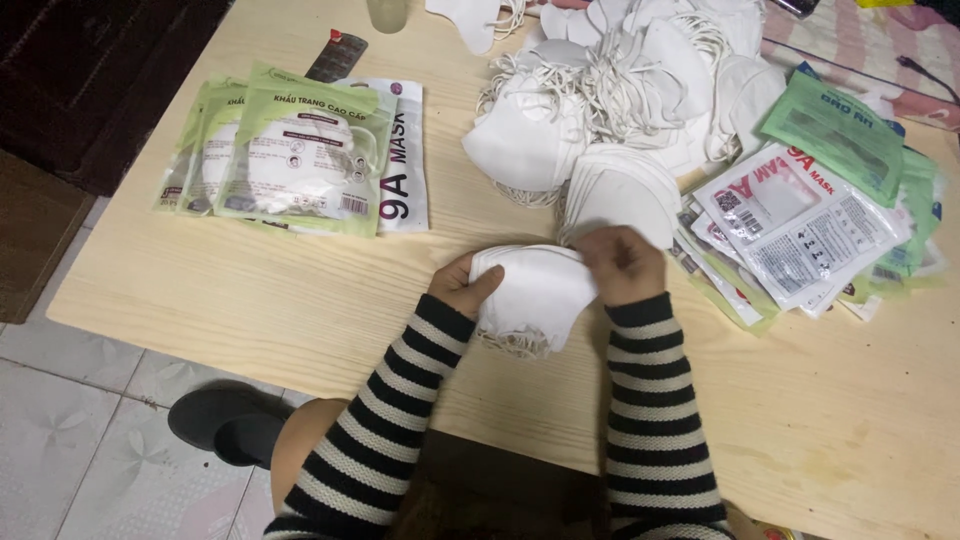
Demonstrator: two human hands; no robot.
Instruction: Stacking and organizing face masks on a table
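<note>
Both my hands hold a small stack of folded white face masks [535, 290] just above the light wooden table [300, 290]. My left hand [462, 285] grips the stack's left end, thumb on top. My right hand [622, 262] pinches the upper right edge. White ear loops hang under the stack. Black-and-white striped sleeves cover both forearms.
A big heap of loose white masks [620, 90] lies at the back centre. Filled green-and-white mask packets [300, 150] sit at the left, empty flat packets [820, 220] at the right. A clear cup [388, 14] and a dark remote-like object [335, 55] stand at the far edge. A black slipper [225, 425] rests on the tiled floor.
</note>
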